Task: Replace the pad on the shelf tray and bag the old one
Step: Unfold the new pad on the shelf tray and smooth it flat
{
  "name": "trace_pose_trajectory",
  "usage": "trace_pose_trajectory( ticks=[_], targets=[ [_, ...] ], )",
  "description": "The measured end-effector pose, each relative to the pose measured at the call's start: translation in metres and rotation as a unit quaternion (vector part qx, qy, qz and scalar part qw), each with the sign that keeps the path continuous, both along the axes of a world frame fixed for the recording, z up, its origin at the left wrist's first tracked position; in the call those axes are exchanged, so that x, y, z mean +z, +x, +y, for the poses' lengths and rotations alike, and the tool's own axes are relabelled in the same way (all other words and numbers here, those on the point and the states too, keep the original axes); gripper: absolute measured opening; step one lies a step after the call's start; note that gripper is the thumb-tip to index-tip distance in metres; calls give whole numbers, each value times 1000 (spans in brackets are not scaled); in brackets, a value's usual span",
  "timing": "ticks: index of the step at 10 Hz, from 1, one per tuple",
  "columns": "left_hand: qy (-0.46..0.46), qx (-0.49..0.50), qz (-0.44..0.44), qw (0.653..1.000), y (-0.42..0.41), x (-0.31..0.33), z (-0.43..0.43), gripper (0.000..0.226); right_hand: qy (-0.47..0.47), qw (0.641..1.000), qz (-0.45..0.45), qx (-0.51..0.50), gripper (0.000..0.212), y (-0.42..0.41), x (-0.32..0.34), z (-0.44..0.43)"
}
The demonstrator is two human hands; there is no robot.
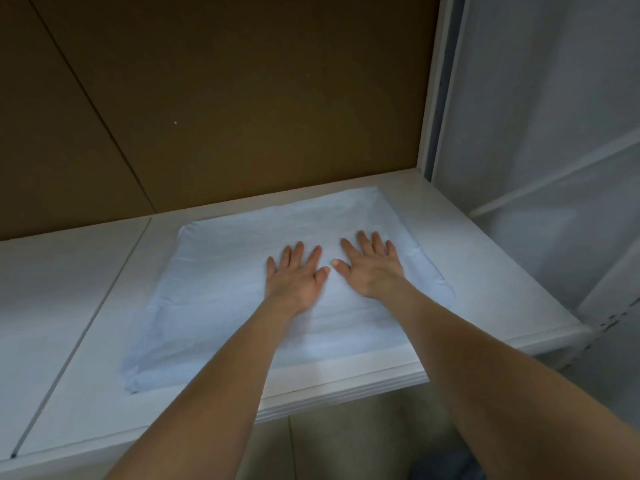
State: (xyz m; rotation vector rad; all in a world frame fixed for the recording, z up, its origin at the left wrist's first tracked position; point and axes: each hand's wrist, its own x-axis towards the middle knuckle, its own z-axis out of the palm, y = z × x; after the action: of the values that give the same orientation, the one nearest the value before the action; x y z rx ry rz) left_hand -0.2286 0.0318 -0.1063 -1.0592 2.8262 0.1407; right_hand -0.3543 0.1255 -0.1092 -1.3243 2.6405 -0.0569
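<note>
One wide-angle camera sits on the person's head, facing forward and down into a white shelf bay. It is near. With arms stretched out, the left hand [294,278] and right hand [372,268] lie about mid-frame on the shelf tray [485,271]. The brown back panel [242,98] fills the upper half, and floor [346,445] shows under the tray's front edge.

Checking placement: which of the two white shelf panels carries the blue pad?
The right panel, by the corner post. The pad lies wholly on it, under the left hand and right hand; the left panel past the seam carries none of it.
</note>
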Motion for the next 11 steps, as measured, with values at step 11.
trace_pose_trajectory(
  ticks=[11],
  targets=[
    [18,33,30,999,-55,7,-91,61,-35,999,-1,-33,73,-60,10,-89]
  ],
)
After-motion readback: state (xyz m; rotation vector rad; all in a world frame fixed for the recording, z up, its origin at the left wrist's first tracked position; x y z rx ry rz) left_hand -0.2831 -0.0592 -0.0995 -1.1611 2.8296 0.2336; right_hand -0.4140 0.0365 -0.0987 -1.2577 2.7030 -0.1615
